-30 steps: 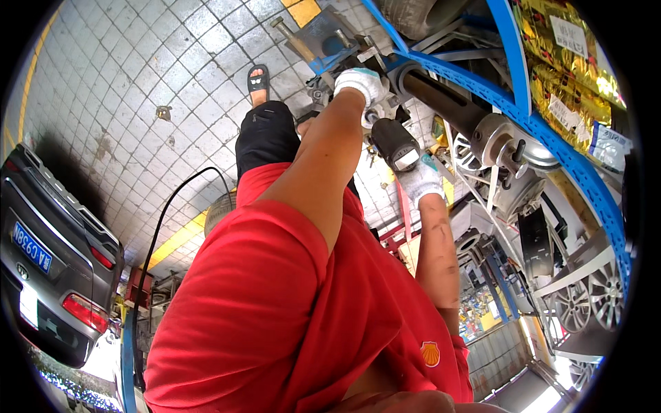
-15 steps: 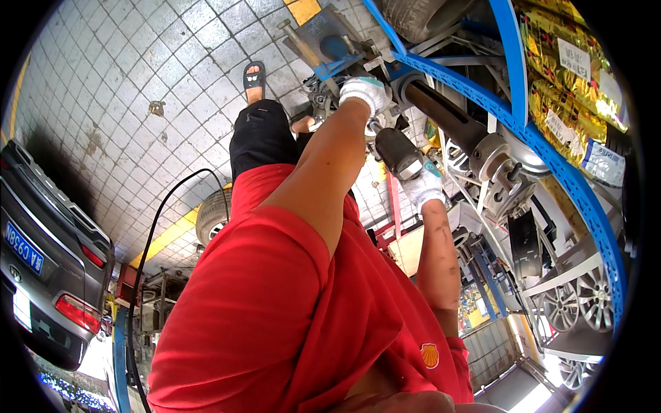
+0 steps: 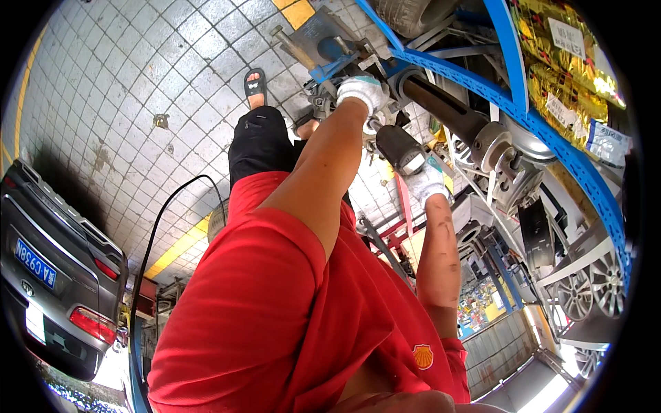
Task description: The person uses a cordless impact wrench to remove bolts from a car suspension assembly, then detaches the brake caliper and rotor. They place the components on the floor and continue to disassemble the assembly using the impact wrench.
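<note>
My left hand (image 3: 363, 93), in a white knit glove, is closed at the metal parts beside a blue-framed fixture (image 3: 337, 65); its fingertips and what they grip are hidden. My right hand (image 3: 428, 182), gloved too, is wrapped around the handle end of a dark impact wrench (image 3: 399, 149). The wrench's nose points up and left, toward the parts just below my left hand. Right of my left hand, a thick dark metal cylinder (image 3: 441, 103) slants down to a silver fitting (image 3: 492, 146).
A blue perforated rack (image 3: 509, 103) curves along the right, with a tyre (image 3: 416, 15), gold packets (image 3: 561, 76) and alloy wheels (image 3: 606, 286) by it. A grey car (image 3: 62, 275) is parked at left. A black hose (image 3: 153, 237) arches over the tiled floor (image 3: 158, 76).
The whole view has shifted slightly, bringing more of the car into sight at left. Both hands and the impact wrench keep nearly the same places, with no clear change in grip.
</note>
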The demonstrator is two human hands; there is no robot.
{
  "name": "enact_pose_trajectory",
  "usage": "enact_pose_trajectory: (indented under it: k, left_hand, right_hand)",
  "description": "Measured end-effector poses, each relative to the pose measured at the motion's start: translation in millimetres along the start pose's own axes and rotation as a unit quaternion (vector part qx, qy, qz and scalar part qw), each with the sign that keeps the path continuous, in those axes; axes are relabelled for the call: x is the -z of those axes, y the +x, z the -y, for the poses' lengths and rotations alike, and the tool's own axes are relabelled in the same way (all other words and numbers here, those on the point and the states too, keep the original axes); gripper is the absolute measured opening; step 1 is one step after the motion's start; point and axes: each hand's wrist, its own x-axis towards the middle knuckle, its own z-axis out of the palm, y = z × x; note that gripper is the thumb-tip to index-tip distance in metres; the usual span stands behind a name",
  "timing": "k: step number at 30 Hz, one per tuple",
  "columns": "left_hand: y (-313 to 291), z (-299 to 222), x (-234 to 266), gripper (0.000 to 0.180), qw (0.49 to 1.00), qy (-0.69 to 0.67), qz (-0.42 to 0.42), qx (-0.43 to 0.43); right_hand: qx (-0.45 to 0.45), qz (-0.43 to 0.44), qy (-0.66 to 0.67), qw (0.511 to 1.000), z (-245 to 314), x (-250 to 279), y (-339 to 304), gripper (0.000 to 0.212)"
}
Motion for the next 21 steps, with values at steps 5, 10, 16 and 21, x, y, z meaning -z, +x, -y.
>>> enact_pose_trajectory:
  k: [5,10,16,21]
  left_hand:
    - [0,4,5,0.054,1.000,-0.009,0.006,0.000]
    - [-1,5,1,0.052,0.999,-0.034,-0.024,0.010]
    - [-10,-1,6,0.055,0.998,-0.053,-0.009,0.034]
    - [-64,-13,12,0.054,0.999,0.008,-0.038,-0.024]
  right_hand:
    - [-0.032,0.004,-0.050,0.998,45,19,-15,0.053]
    - [-0.042,-0.004,-0.016,0.999,54,20,-24,0.057]
    - [0.059,-0.011,0.011,0.998,15,7,3,0.057]
    - [0.042,0.009,-0.065,0.997,18,40,-22,0.058]
